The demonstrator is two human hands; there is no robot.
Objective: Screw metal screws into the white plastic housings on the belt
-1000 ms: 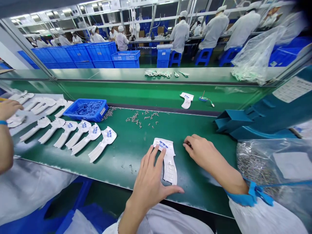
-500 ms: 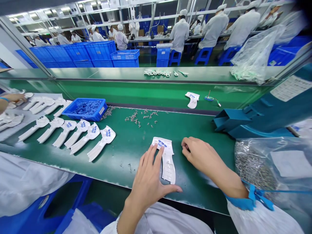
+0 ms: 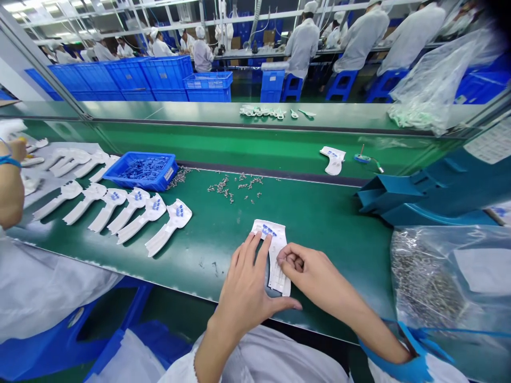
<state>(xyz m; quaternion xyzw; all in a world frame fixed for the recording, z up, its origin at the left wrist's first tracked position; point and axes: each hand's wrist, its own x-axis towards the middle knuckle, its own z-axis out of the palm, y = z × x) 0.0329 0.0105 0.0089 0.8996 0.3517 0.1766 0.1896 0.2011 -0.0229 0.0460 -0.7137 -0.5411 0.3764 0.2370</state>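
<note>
The right hand (image 3: 317,282) just moved in next to the left hand (image 3: 243,284). Both now touch the white card (image 3: 269,234) at six o'clock on the green table (image 3: 319,213); I cannot tell if they grip it.

White plastic piece (image 3: 279,282) with blue patches

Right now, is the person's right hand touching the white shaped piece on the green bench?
Touching. The head view shows the curled fingers of the right hand resting on the white shaped piece, over its edge.
</note>
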